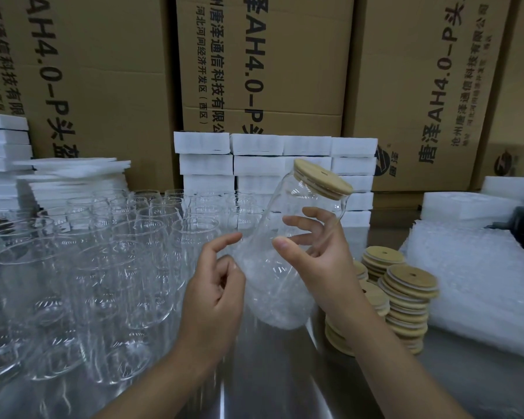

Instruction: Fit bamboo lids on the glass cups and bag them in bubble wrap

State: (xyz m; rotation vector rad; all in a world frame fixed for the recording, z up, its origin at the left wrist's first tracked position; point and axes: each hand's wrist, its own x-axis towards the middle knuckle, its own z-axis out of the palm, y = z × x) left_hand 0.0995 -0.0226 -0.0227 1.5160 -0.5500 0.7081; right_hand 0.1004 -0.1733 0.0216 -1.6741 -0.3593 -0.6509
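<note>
Right grip (312, 255) holds lidded cup (303, 192) (tilted) — left grip (215, 294) pinches bubble bag (276, 297).

My left forearm (164, 373) and right forearm (384, 352) both run off the bottom edge. The fingers of my right hand (312, 249) show only through the lidded cup (288, 207), whose base is smeared inside the bubble wrap bag (273, 300). My left hand (215, 285) may be pinching that bag (motion blur hides the contact). The right forearm covers part of the lid stacks (409, 285). The empty cups (109, 267) blur toward the left edge.
</note>
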